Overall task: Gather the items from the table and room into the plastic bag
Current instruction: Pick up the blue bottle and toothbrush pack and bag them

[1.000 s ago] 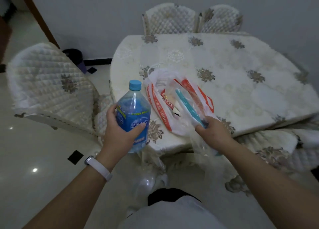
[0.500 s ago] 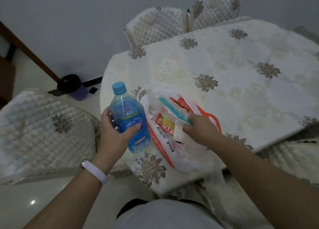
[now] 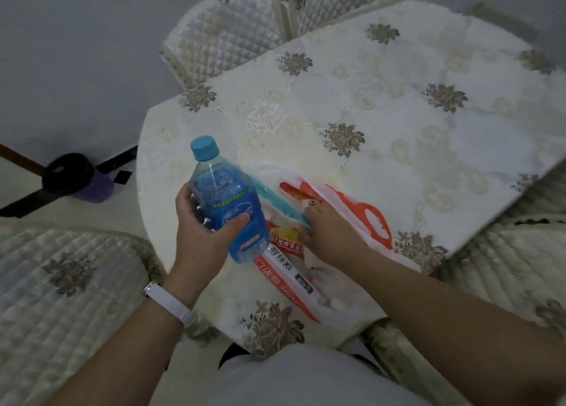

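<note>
bottle [image 3: 226, 203] nearer bag [image 3: 367, 219], floral tablecloth [image 3: 398, 105], quilted chairs [image 3: 223, 35]

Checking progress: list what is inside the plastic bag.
Inside the plastic bag: a teal stick-like item and a red-yellow packet. The right hand and bag folds cover anything else.

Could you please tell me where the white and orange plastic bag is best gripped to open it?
Pinch the loose upper layer of the white and orange plastic bag near its rim, coming from the right, where the right hand holds it; the bag lies flat, its mouth seemingly toward the blue plastic bottle in the left hand.
</note>
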A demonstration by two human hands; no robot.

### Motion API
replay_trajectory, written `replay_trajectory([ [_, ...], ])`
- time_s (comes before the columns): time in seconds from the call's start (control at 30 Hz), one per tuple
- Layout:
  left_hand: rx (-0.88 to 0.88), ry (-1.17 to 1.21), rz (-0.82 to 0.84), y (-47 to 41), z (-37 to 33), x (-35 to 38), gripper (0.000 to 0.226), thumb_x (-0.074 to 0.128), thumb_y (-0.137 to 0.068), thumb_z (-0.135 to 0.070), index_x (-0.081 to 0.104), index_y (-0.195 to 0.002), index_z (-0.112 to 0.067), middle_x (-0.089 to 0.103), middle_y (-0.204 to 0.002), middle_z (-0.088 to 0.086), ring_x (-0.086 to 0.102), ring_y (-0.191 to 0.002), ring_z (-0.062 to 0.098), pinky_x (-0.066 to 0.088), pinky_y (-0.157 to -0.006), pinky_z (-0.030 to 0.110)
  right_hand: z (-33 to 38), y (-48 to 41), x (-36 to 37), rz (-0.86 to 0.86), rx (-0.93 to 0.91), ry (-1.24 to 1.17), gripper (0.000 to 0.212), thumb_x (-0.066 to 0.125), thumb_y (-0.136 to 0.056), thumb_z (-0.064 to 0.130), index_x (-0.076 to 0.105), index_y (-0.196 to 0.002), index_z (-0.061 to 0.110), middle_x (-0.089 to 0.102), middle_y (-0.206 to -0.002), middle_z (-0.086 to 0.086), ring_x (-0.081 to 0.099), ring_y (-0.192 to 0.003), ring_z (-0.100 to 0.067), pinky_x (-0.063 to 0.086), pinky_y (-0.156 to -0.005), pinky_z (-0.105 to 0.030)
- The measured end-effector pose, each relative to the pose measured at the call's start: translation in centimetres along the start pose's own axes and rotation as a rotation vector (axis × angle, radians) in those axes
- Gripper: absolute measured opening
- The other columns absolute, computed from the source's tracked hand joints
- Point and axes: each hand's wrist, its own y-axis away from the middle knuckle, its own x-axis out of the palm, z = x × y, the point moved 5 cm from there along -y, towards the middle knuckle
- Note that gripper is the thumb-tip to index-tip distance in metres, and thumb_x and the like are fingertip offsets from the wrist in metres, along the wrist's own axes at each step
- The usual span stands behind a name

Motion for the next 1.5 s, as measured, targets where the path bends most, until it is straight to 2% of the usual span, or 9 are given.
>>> replay_trajectory([
  [0.17, 0.028, 0.042, 0.167, -4.1, 0.0, 1.4, 0.089, 0.084, -0.061, -0.031, 0.038, -0.137, -0.021, 0.055, -0.132, 0.005, 0.061, -0.116, 0.021, 0.057, -0.086, 0.035, 0.0, 1.2, -0.1, 0.020, 0.029, 0.123, 0.014, 0.056, -0.093, 0.036, 0.059, -0.097, 0.023, 0.054, -0.095, 0.009, 0.051, -0.079, -0.004, 0.050, -0.073, -0.020],
  [0.33, 0.065, 0.105, 0.297, -6.5, -0.2, 4.1, 0.077, 0.083, -0.067, -0.023, 0.041, -0.131, -0.028, 0.054, -0.132, 0.007, 0.060, -0.119, 0.022, 0.056, -0.088, 0.033, 0.5, 2.4, 1.3, 0.074, 0.104, 0.178, 0.020, 0.052, -0.094, 0.044, 0.056, -0.099, 0.025, 0.056, -0.089, 0.009, 0.052, -0.075, -0.007, 0.046, -0.065, -0.021],
  [0.43, 0.079, 0.138, 0.363, -7.5, -0.2, 6.2, 0.074, 0.080, -0.072, -0.009, 0.039, -0.130, -0.028, 0.054, -0.128, 0.000, 0.061, -0.117, 0.016, 0.054, -0.086, 0.024, 0.5, 3.3, 2.6, 0.144, 0.131, 0.208, 0.050, 0.034, -0.093, 0.062, 0.054, -0.109, 0.020, 0.057, -0.094, 0.001, 0.054, -0.077, -0.016, 0.047, -0.060, -0.029],
  [0.53, 0.079, 0.141, 0.450, -7.7, 0.6, 8.4, 0.077, 0.083, -0.073, -0.012, 0.037, -0.134, -0.023, 0.053, -0.131, 0.006, 0.060, -0.118, 0.020, 0.056, -0.087, 0.029, 0.1, 4.0, 2.9, 0.172, 0.143, 0.174, 0.079, 0.015, -0.078, 0.072, 0.057, -0.115, 0.016, 0.057, -0.097, -0.004, 0.056, -0.083, -0.023, 0.049, -0.064, -0.035],
  [0.8, -0.021, 0.111, 0.532, -5.9, 4.6, 12.1, 0.085, 0.084, -0.074, -0.019, 0.034, -0.143, -0.015, 0.052, -0.136, 0.009, 0.057, -0.122, 0.023, 0.055, -0.095, 0.044, -4.6, 6.5, -1.3, -0.061, 0.301, 0.168, 0.056, 0.042, -0.088, 0.056, 0.065, -0.111, 0.011, 0.063, -0.110, -0.007, 0.058, -0.101, -0.026, 0.049, -0.086, -0.039],
  [0.97, -0.029, 0.073, 0.595, -4.1, 5.4, 14.7, 0.090, 0.082, -0.077, -0.011, 0.028, -0.148, -0.019, 0.050, -0.139, 0.002, 0.056, -0.124, 0.015, 0.054, -0.095, 0.035, -6.9, 7.4, -1.1, -0.078, 0.426, 0.131, 0.060, 0.041, -0.081, 0.053, 0.059, -0.115, 0.008, 0.058, -0.112, -0.011, 0.055, -0.103, -0.031, 0.048, -0.086, -0.041],
  [1.07, -0.024, 0.045, 0.603, -3.2, 5.4, 16.1, 0.090, 0.081, -0.077, -0.012, 0.026, -0.149, -0.015, 0.052, -0.136, 0.000, 0.058, -0.119, 0.006, 0.052, -0.087, 0.020, -7.4, 7.6, -0.3, -0.112, 0.468, 0.082, 0.056, 0.044, -0.078, 0.051, 0.057, -0.114, 0.010, 0.056, -0.110, -0.009, 0.055, -0.100, -0.030, 0.049, -0.079, -0.039],
  [1.27, -0.005, -0.042, 0.732, -3.3, 5.4, 17.5, 0.095, 0.080, -0.076, -0.002, 0.021, -0.148, -0.020, 0.047, -0.137, -0.014, 0.054, -0.122, -0.002, 0.051, -0.089, 0.018, -9.2, 8.2, 0.0, -0.158, 0.493, 0.062, 0.065, 0.048, -0.077, 0.052, 0.047, -0.131, 0.016, 0.055, -0.121, -0.005, 0.053, -0.107, -0.027, 0.049, -0.085, -0.041],
  [1.5, 0.037, -0.173, 0.839, -3.1, 5.2, 18.2, 0.106, 0.085, -0.066, 0.000, 0.019, -0.146, -0.023, 0.038, -0.134, -0.026, 0.045, -0.118, -0.018, 0.047, -0.087, 0.009, -9.6, 8.0, 1.5, -0.093, 0.474, 0.071, 0.075, 0.035, -0.080, 0.063, 0.026, -0.148, 0.034, 0.046, -0.138, -0.008, 0.048, -0.120, -0.032, 0.045, -0.094, -0.045],
])
